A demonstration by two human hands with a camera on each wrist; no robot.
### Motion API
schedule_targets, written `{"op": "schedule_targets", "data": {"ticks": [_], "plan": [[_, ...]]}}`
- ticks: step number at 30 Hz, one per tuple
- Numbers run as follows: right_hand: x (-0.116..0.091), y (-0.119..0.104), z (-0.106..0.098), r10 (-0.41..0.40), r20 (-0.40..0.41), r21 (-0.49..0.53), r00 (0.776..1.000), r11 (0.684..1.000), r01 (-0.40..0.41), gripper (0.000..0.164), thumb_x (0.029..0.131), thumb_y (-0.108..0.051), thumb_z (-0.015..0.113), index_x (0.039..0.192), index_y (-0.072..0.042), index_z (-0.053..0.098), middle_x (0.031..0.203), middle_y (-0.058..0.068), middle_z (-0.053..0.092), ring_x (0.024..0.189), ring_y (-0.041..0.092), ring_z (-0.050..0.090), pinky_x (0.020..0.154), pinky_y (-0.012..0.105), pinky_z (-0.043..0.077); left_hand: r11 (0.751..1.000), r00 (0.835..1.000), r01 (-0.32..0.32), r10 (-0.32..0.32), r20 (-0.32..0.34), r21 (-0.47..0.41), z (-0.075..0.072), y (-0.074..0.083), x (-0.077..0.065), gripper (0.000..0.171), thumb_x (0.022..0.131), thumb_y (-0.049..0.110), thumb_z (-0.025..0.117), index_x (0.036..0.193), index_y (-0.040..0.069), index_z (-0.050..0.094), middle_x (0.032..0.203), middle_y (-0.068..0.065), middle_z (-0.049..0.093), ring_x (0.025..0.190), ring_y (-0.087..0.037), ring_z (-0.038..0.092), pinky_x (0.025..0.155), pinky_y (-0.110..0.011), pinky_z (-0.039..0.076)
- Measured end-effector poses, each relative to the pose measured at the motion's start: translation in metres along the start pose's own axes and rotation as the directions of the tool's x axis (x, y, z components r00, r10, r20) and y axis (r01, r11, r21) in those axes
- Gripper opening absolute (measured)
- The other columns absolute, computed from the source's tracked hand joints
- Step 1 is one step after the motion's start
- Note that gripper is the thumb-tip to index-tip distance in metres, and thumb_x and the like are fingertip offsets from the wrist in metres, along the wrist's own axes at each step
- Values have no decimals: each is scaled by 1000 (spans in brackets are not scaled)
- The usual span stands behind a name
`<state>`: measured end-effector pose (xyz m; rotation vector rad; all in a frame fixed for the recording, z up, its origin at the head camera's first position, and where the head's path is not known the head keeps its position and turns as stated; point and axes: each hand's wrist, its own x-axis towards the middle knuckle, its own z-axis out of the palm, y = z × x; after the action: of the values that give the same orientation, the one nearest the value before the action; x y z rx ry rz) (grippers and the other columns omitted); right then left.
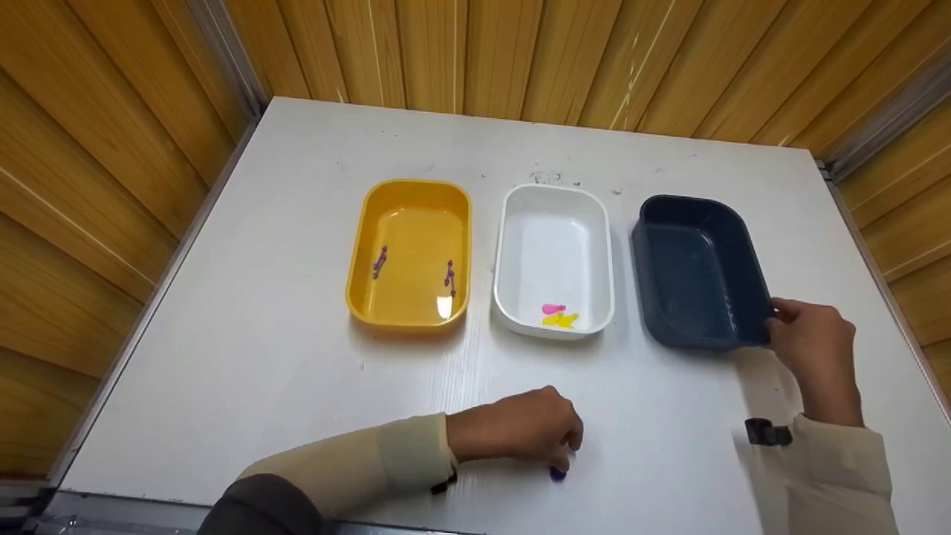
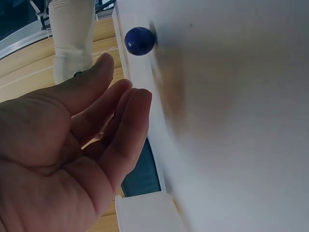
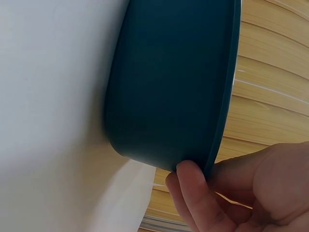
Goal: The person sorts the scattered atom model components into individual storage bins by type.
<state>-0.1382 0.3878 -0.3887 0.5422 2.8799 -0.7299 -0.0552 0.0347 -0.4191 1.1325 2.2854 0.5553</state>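
Note:
My right hand point(image 1: 813, 345) pinches the near right corner of a dark blue bin point(image 1: 695, 342). Thumb and fingers lie on either side of its rim, as the right wrist view shows at the bin wall point(image 3: 169, 87). Over the front of the table, my left hand point(image 1: 524, 425) hovers beside a small, shiny blue ball point(image 2: 139, 41). Its fingers are loosely bent with a gap between thumb and fingertips and nothing in it. In the head view the ball point(image 1: 558, 474) is partly hidden under the fingers.
A yellow bin point(image 1: 409, 327) at the left holds purple, thin knobbed pieces point(image 1: 380, 262). In the white bin point(image 1: 553, 334) in the middle lie a pink piece point(image 1: 553, 308) and yellow pieces point(image 1: 567, 320). Wood-look panels point(image 1: 490, 59) stand behind the white table point(image 1: 245, 357).

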Motion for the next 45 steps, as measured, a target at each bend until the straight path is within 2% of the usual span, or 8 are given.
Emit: {"op": "schedule_targets", "data": {"ticks": [8, 11, 17, 21, 25, 33, 40, 45], "plan": [[0, 1, 4, -17, -13, -15, 1000, 1000, 17, 43, 95, -10, 49, 136, 3, 48, 123, 33, 57, 101, 42, 64, 62, 22, 49, 1000, 998, -6, 7, 60, -23, 13, -4, -7, 18, 78, 22, 78, 95, 17, 75, 77, 9, 67, 66, 1, 55, 59, -11, 43], [-1, 3, 4, -19, -14, -24, 1000, 1000, 19, 43, 95, -11, 49, 136, 3, 49, 122, 33, 58, 101, 43, 64, 60, 21, 46, 999, 997, -11, 15, 76, -49, 14, -4, -8, 14, 79, 20, 78, 92, 17, 75, 75, 9, 66, 65, 1, 55, 58, -12, 44], [-1, 2, 2, -6, -10, -18, 1000, 1000, 6, 43, 96, -12, 49, 137, 2, 48, 124, 32, 57, 104, 44, 64, 65, 27, 49, 997, 997, -30, 35, 67, -66, 15, -3, -7, 9, 79, 17, 77, 89, 17, 75, 73, 10, 67, 63, 2, 55, 57, -11, 44], [-1, 1, 1, 6, -2, -1, 1000, 1000, -6, 43, 96, -10, 48, 138, 3, 46, 126, 34, 55, 105, 45, 63, 73, 37, 55, 998, 998, -42, 45, 44, -56, 16, -4, -6, 9, 80, 17, 77, 89, 18, 76, 75, 10, 70, 62, 4, 55, 57, -9, 44], [-1, 1, 0, 15, 9, 4, 1000, 1000, -15, 44, 97, -10, 47, 139, 3, 44, 127, 34, 54, 106, 45, 62, 81, 45, 55, 998, 999, -33, 35, 39, -55, 16, -4, -5, 7, 80, 17, 76, 87, 18, 76, 74, 9, 70, 61, 4, 55, 57, -9, 44], [-1, 0, 0, 13, 4, -1, 1000, 1000, -13, 44, 97, -10, 48, 138, 2, 46, 126, 34, 55, 103, 43, 64, 71, 34, 54, 997, 999, -43, 43, 5, -59, 13, -4, -3, 6, 81, 18, 75, 87, 18, 76, 75, 10, 71, 64, 6, 55, 58, -8, 44], [-1, 0, 0, 0, -11, -15, 1000, 1000, 0, 44, 96, -11, 48, 138, 3, 45, 125, 33, 55, 106, 47, 62, 81, 50, 53, 996, 992, -85, 86, -94, 10, 8, -1, 4, 8, 83, 22, 73, 91, 20, 76, 79, 12, 72, 67, 8, 56, 62, -5, 42], [-1, 0, -1, 15, 9, 5, 1000, 1000, -15, 45, 97, -12, 46, 140, 3, 43, 127, 34, 53, 107, 47, 62, 86, 52, 52, 996, 985, -89, 87, -147, -5, 3, 2, 13, 11, 85, 23, 72, 95, 21, 76, 82, 14, 72, 69, 9, 55, 64, -5, 42]]}}
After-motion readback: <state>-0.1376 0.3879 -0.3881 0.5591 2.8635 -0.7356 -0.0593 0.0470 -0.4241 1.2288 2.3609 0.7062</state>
